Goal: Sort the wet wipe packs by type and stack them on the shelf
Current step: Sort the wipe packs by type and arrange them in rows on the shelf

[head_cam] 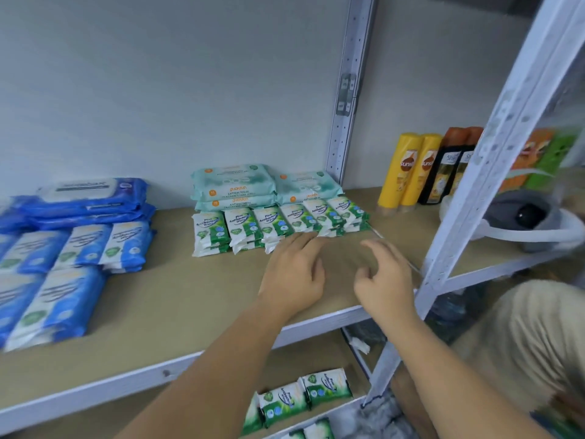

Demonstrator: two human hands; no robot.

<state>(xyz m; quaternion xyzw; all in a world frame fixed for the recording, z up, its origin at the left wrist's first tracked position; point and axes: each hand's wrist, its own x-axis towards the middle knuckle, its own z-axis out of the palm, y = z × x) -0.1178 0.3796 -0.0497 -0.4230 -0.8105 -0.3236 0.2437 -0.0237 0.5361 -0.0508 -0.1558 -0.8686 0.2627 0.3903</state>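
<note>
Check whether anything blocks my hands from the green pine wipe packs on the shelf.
Nothing visible does. The left hand and right hand are over bare shelf board directly in front of the green packs, both empty.

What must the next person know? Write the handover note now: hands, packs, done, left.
Hands: the left hand is open and empty, fingertips at the front of the green pine packs; contact unclear. The right hand is open and empty over the shelf board.
Packs: the green pine packs stand in a row, teal packs are stacked behind them, and blue packs are grouped at the left.
Done: three types sit apart on the board.
Left: loose green packs lie on the lower shelf; they probably belong with the green row.
</note>
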